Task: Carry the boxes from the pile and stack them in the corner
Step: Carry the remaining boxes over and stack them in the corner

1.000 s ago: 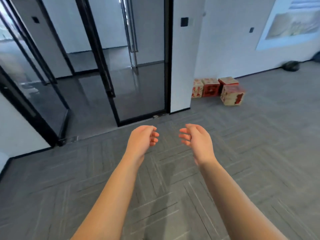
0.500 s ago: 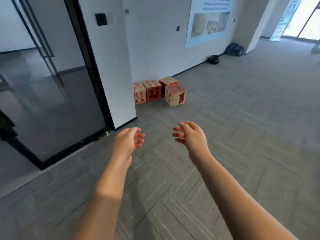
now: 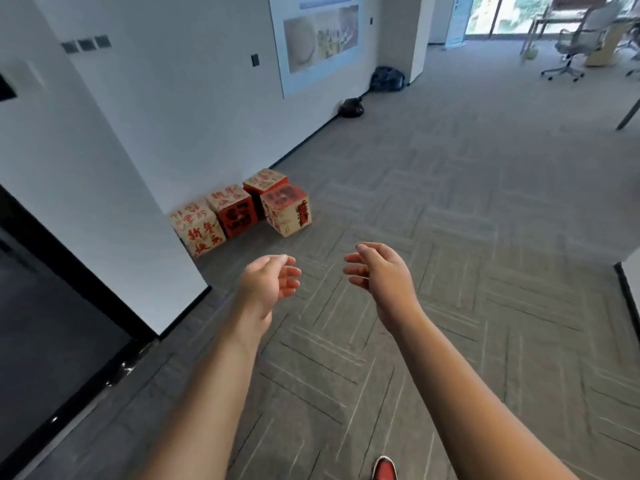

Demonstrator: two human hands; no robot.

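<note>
Open carpet floor (image 3: 433,209) stretches from the left hand (image 3: 268,284) and the right hand (image 3: 382,271), both empty with loose fingers, up to the boxes (image 3: 242,211), which sit in a tight cluster against the white wall (image 3: 194,109). A jutting wall corner (image 3: 166,237) closes off the left side of the boxes, with a dark glass door (image 3: 52,323) nearer along it, so their front and right sides face open floor. Black bags (image 3: 351,107) lie further along the wall, and an office chair (image 3: 571,46) stands well apart at the far right.
</note>
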